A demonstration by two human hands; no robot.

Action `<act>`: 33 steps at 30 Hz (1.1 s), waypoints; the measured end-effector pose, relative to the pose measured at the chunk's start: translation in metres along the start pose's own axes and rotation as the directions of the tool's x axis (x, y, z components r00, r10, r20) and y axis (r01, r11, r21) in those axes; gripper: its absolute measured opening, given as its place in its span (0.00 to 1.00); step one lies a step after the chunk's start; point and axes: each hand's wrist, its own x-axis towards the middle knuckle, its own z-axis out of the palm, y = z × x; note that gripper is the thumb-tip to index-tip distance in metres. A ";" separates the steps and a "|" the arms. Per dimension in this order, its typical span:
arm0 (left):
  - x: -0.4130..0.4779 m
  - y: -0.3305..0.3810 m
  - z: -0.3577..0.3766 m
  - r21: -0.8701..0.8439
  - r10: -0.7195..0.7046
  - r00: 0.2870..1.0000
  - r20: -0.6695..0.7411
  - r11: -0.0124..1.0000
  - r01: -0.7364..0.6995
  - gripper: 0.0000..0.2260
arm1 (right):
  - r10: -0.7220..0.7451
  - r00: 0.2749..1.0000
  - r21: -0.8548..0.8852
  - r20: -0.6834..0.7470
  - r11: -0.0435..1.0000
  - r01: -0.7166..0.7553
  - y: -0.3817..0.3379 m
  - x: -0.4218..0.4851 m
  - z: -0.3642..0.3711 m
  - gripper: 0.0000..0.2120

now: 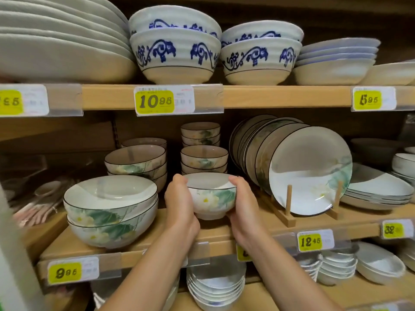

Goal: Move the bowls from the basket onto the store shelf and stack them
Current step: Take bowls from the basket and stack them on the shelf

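A small white bowl (212,196) with a lotus and green leaf pattern and a dark rim is held between both hands at the front of the middle wooden shelf (314,223). My left hand (179,203) grips its left side and my right hand (242,203) grips its right side. Its foot sits at or just above the shelf board. Right behind it stand two stacks of matching small bowls (203,158). The basket is out of view.
Two large lotus bowls (110,209) are stacked at the left, medium bowls (137,162) behind them. Lotus plates (310,173) lean in a wooden rack at the right. Blue-patterned bowls (177,52) fill the upper shelf; white dishes sit below.
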 end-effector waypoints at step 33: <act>0.131 0.000 0.059 0.344 0.492 0.871 0.017 0.815 -0.467 0.20 | -0.233 0.966 -0.206 -0.110 0.956 0.207 -0.020 0.158 0.036 0.21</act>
